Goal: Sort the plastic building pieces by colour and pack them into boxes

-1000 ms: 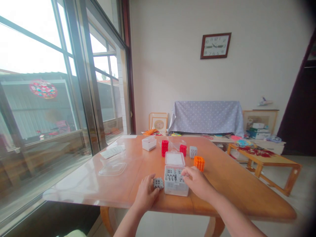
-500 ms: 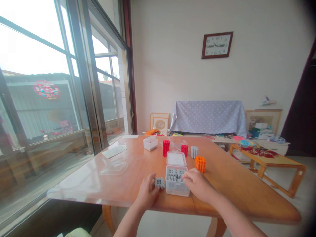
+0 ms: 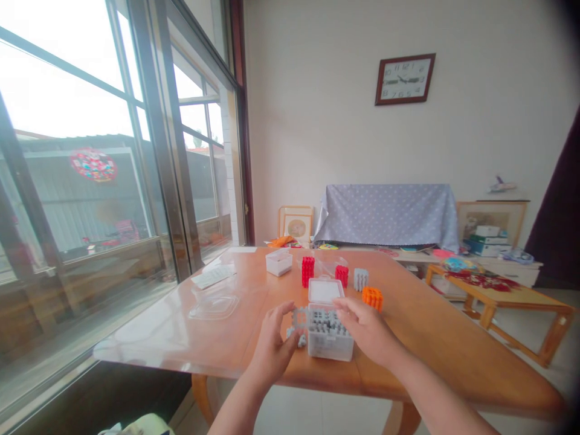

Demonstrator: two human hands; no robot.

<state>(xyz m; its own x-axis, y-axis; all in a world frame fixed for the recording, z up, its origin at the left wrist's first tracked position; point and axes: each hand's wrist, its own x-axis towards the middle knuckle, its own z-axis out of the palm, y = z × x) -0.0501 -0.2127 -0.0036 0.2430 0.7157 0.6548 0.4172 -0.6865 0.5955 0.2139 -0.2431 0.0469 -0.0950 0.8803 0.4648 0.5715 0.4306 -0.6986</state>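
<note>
A clear plastic box (image 3: 330,345) with its lid (image 3: 325,291) tipped back stands near the table's front edge, with grey notched pieces (image 3: 330,326) inside. My left hand (image 3: 273,338) is closed at the box's left side, thumb and fingers on a grey piece (image 3: 299,317) held upright. Beneath that piece, more grey parts (image 3: 301,341) lie on the table by my thumb. Over the box's right rear corner is my right hand (image 3: 362,323), its fingers bent together; what they hold, if anything, is too small to tell.
Red blocks (image 3: 307,272), a grey block (image 3: 361,279) and an orange block (image 3: 372,299) stand behind the box on the wooden table (image 3: 254,314). Farther left are a white container (image 3: 278,264), a clear lid (image 3: 214,307) and a paper sheet (image 3: 212,277).
My left hand has risen slightly and its grey piece now stands upright beside the box rim. My right hand has moved slightly up at the box. The camera view has shifted a little.
</note>
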